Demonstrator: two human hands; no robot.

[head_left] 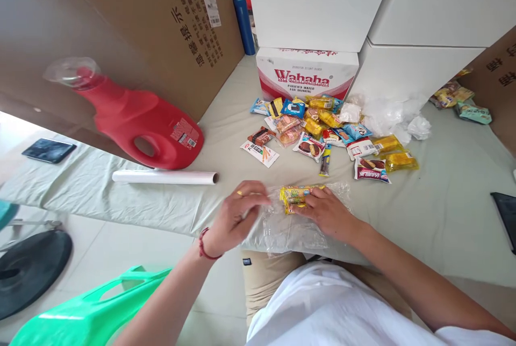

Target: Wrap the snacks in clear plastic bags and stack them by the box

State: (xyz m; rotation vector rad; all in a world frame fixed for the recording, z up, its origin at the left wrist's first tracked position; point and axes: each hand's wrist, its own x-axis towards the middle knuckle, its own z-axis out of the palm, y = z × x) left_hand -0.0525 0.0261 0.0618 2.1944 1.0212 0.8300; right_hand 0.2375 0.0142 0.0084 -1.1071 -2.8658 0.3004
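Note:
Yellow snack packs [297, 194] lie on a clear plastic bag [296, 234] spread near the table's front edge. My right hand [334, 216] rests over the packs from the right, its fingers bent onto them and the film. At the bag's left edge is my left hand [241, 213], a ring on one finger and a red bracelet at the wrist. Its fingers are loosely bent, with the thumb apart from them. The left fingertips are a little blurred, and whether they touch the film is unclear.
Mixed wrapped snacks [310, 125] are heaped before a Wahaha water carton [308, 74]. Crumpled clear plastic [393, 117] lies beside them. To the left are a red jug [149, 123], a white roll [165, 176] and a large cardboard box [133, 23]. A green plastic stool [92, 308] stands below.

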